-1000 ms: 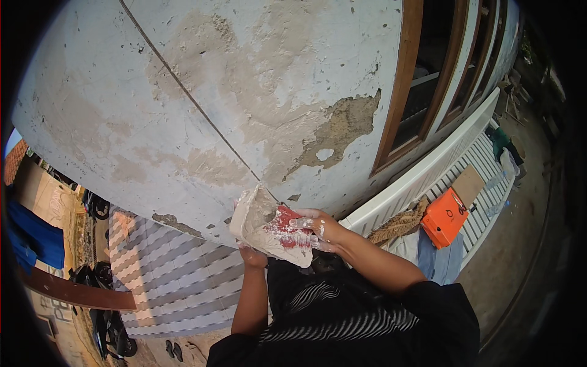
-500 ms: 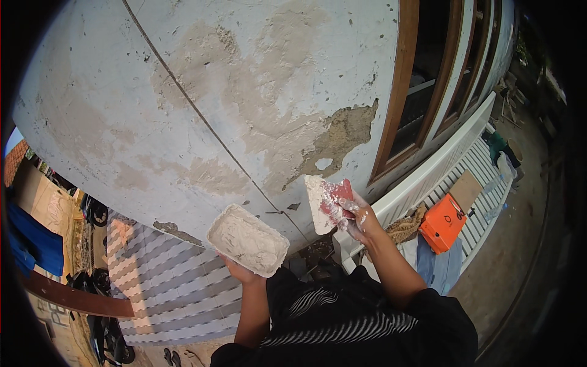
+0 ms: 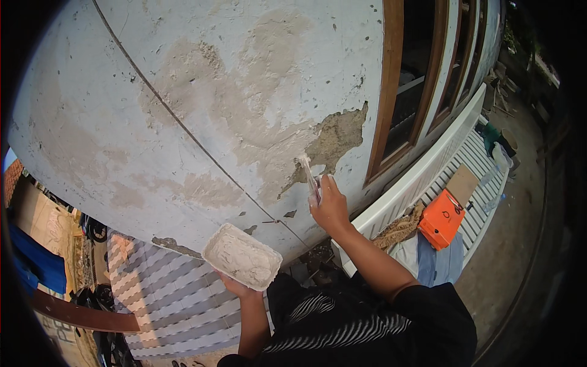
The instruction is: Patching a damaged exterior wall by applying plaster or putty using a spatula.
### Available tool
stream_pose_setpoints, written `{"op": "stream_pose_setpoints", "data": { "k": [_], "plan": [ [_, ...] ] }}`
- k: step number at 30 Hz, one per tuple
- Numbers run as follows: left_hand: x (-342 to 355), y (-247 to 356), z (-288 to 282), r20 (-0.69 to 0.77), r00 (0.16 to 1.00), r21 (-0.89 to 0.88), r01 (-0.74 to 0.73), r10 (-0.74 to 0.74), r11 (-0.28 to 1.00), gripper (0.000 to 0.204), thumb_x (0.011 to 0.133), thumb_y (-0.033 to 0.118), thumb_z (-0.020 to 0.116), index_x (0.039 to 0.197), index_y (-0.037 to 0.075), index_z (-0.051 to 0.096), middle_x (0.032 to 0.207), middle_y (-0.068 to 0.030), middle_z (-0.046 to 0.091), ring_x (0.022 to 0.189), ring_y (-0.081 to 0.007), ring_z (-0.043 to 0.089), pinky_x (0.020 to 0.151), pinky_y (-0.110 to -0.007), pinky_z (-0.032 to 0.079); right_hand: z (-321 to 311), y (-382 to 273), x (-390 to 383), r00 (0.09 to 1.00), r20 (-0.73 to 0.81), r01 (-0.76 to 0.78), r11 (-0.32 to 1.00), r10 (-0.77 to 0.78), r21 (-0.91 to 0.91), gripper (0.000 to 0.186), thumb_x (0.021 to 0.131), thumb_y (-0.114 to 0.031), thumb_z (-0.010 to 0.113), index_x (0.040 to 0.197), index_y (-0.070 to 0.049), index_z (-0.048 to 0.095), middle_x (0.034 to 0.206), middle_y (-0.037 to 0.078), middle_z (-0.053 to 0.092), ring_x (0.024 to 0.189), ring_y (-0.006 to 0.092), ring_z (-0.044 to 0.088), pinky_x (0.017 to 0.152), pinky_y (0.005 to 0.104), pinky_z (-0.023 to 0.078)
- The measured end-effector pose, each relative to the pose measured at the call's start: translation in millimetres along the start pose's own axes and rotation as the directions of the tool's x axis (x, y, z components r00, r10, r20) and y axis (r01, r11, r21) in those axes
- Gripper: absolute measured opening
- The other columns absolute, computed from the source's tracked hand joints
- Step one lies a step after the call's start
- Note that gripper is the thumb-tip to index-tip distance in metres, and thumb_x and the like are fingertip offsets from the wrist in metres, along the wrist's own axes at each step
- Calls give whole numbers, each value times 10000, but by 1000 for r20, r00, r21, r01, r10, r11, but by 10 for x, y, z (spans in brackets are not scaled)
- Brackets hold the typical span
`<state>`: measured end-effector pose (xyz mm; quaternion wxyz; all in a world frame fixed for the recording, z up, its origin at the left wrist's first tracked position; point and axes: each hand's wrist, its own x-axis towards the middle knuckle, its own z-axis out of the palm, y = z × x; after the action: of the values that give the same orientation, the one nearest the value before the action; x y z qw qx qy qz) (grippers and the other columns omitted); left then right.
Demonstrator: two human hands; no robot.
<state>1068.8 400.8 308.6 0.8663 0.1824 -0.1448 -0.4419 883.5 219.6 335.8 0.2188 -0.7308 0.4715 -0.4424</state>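
Observation:
My left hand (image 3: 240, 286) supports a rectangular tub (image 3: 242, 257) of pale plaster paste from below, its fingers mostly hidden under it. My right hand (image 3: 329, 207) is closed around a putty scraper (image 3: 310, 179), turned nearly edge-on, with paste along its tip. That tip is at the pale blue wall (image 3: 348, 55), beside a bare grey-brown patch (image 3: 338, 136) where the paint has come off. Beige smears of plaster (image 3: 260, 131) spread over the wall to the left of the patch.
A thin cord (image 3: 165, 105) runs diagonally down the wall. Wood-framed windows (image 3: 391, 104) stand at the right. Below them, a white slatted bench (image 3: 483, 165) holds an orange bag (image 3: 441, 221), cardboard (image 3: 462, 185) and cloths. Striped tiles (image 3: 177, 293) lie at the lower left.
My right hand has moved up and left, bringing the scraper to the wall and turning it from broadside to edge-on. The tub has shifted slightly down and left in view.

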Motion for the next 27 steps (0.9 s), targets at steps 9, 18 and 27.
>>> {"op": "stream_pose_setpoints", "data": {
  "k": [9,18,27],
  "plan": [
    [-48,93,-120,-40,999,17,-21,22,1000,615,962,557,326,1432,164,374,1434,-90,434,1257,-364,469,1011,-577,398,440,-160,103,970,195,179,966,-143,-186,361,785,-118,664,1096,-73,488,981,175,524,692,382,619,590,450,529],
    [-26,95,-162,-81,996,35,-37,40,999,610,964,545,337,1429,151,375,1428,-96,440,1254,-361,473,1007,-575,403,54,-34,-141,967,221,159,978,-127,-132,393,760,-126,667,1091,-45,471,997,198,521,748,408,612,631,455,529],
    [-64,8,-182,-104,995,47,4,1,999,654,950,589,326,1442,158,340,1433,-99,426,1253,-360,472,997,-573,417,239,74,151,956,214,242,953,-202,-180,384,785,-149,678,1108,-78,482,1025,147,547,788,360,630,660,447,520]
  ]
}}
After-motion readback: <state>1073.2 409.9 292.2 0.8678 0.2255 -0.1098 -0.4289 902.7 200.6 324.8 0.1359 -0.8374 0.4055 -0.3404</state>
